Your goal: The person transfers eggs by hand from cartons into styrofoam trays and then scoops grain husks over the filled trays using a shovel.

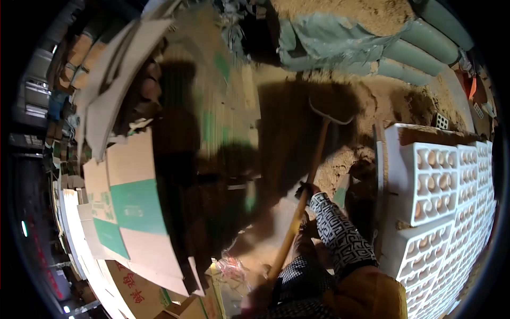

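Note:
A long-handled shovel [295, 225] runs from the lower middle up to its wide blade, which rests at the brown loose ground in shadow. My right hand [306, 190], in a dark glove, is closed around the middle of the wooden handle. A black-and-white patterned sleeve covers that forearm. At the handle's lower end is a dim, blurred shape that may be my left hand [259, 297]; its fingers cannot be made out. Brown loose material [345, 173] lies right of the handle.
Stacked white trays [428, 183] with round hollows stand close on the right. Flattened cardboard boxes [135, 194] with green print rise on the left. Green filled sacks [419, 45] line the back, with a brown heap [345, 13] above them.

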Demonstrator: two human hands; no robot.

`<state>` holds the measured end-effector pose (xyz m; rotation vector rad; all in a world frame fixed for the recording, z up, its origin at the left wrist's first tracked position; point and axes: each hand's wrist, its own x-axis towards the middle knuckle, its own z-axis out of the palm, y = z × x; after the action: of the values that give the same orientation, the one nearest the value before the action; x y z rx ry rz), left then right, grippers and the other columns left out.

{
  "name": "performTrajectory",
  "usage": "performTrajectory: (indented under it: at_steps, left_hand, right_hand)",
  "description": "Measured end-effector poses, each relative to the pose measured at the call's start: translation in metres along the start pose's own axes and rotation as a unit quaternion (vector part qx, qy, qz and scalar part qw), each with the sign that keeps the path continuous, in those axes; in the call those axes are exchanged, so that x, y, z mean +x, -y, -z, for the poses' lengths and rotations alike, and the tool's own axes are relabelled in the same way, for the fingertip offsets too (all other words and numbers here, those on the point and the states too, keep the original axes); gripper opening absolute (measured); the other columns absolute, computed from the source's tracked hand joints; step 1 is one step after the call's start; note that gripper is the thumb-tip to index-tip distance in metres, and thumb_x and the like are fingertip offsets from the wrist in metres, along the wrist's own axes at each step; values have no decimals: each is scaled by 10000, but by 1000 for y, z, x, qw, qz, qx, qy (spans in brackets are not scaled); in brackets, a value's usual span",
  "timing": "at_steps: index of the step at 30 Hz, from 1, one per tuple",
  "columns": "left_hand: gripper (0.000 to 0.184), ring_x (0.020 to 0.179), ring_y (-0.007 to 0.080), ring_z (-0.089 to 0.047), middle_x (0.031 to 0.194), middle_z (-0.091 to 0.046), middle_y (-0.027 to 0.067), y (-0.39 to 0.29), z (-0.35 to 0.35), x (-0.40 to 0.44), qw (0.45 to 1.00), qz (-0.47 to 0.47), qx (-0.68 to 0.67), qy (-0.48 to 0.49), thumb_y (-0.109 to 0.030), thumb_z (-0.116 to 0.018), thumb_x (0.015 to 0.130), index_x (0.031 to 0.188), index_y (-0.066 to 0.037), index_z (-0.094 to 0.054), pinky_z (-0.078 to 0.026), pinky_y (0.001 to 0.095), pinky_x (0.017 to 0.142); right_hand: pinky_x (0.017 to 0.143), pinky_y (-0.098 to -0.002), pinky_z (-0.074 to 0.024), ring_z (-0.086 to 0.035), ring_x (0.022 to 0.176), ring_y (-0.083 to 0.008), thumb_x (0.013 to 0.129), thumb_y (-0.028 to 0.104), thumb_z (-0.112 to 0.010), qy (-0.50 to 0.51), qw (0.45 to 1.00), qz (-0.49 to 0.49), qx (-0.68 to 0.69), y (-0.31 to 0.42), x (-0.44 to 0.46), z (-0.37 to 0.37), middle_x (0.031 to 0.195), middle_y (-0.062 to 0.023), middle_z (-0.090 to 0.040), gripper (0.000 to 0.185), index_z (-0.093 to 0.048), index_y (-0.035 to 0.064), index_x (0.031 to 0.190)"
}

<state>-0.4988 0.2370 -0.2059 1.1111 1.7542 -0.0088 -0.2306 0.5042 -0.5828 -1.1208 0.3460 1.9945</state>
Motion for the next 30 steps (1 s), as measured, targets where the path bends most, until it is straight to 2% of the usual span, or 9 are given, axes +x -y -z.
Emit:
performTrajectory:
  at_steps: [1, 2, 9, 10, 17, 19, 20, 28, 30]
  left_hand:
    - [363, 629, 227, -634, 870, -709, 90, 9, -19, 2, 998, 40, 45, 12, -268, -671, 857, 1164, -79, -637, -500, 412, 566]
    - [337, 660, 242, -645, 888, -709, 97, 13, -31, 6, 993, 75, 91, 20, -285, -624, 879, 1161, -102, -638, -503, 424, 584]
    - [328, 890, 325, -684, 968, -713, 105, 31, -18, 5, 964, 138, 221, 45, -372, -418, 967, 1155, -220, -640, -521, 463, 715]
    - [373, 818, 349, -682, 858, -701, 141, 42, -11, -1, 971, 145, 183, 48, -380, -613, 821, 1094, -135, -545, -512, 490, 692]
    - [369, 914, 314, -690, 973, -712, 120, 158, -1, -86, 947, 183, 261, 44, -444, -573, 879, 1158, -222, -667, -546, 425, 768]
    - [366, 910, 311, -690, 975, -712, 121, 174, 4, -97, 952, 159, 262, 14, -435, -575, 881, 1158, -213, -667, -547, 421, 766]
    - [365, 909, 309, -690, 976, -712, 121, 184, 2, -104, 953, 142, 267, -5, -431, -576, 882, 1157, -209, -667, -548, 419, 765]
    - [354, 894, 296, -689, 984, -712, 126, 263, 11, -131, 952, -36, 276, -125, -396, -586, 890, 1154, -174, -666, -551, 402, 757]
    - [352, 891, 293, -689, 986, -712, 127, 286, 14, -147, 947, -72, 276, -148, -388, -588, 892, 1153, -165, -666, -552, 398, 755]
  right_hand:
    - [707, -503, -551, -563, 657, -307, 909, 247, -660, -2, 998, -13, 65, 8, 3, 17, 679, -85, -511, 137, -584, 140, 871]
    - [653, -478, -525, -527, 641, -280, 902, 266, -677, -211, 977, -2, 42, 22, -36, -34, 671, -59, -473, 138, -595, 157, 884]
    - [553, -469, -511, -494, 547, -279, 856, 181, -668, -142, 990, 4, 5, -56, 16, 6, 648, -74, -469, 123, -607, 80, 890]
    - [586, -494, -543, -545, 583, -312, 828, 179, -676, -171, 985, -19, -25, -71, 23, 19, 663, -103, -502, 132, -601, 84, 881]
    - [630, -456, -550, -609, 692, -257, 817, 152, -665, -113, 989, 76, -65, -207, -92, 6, 770, -82, -602, 125, -631, 86, 918]
    - [650, -408, -553, -632, 721, -244, 860, 162, -623, -88, 898, 135, -409, -256, -126, 11, 822, -99, -643, 109, -633, 57, 886]
    - [653, -400, -558, -651, 727, -256, 886, 154, -583, -75, 990, 88, -84, -262, -188, -43, 817, -109, -657, 118, -628, 45, 882]
    - [607, -458, -569, -608, 681, -286, 824, 108, -718, -40, 999, -12, -22, -425, -322, -114, 809, -116, -614, 151, -638, 17, 914]
    - [754, -504, -581, -634, 773, -298, 847, 100, -671, -1, 999, -9, -50, -472, -322, -115, 844, -114, -620, 124, -612, 45, 940]
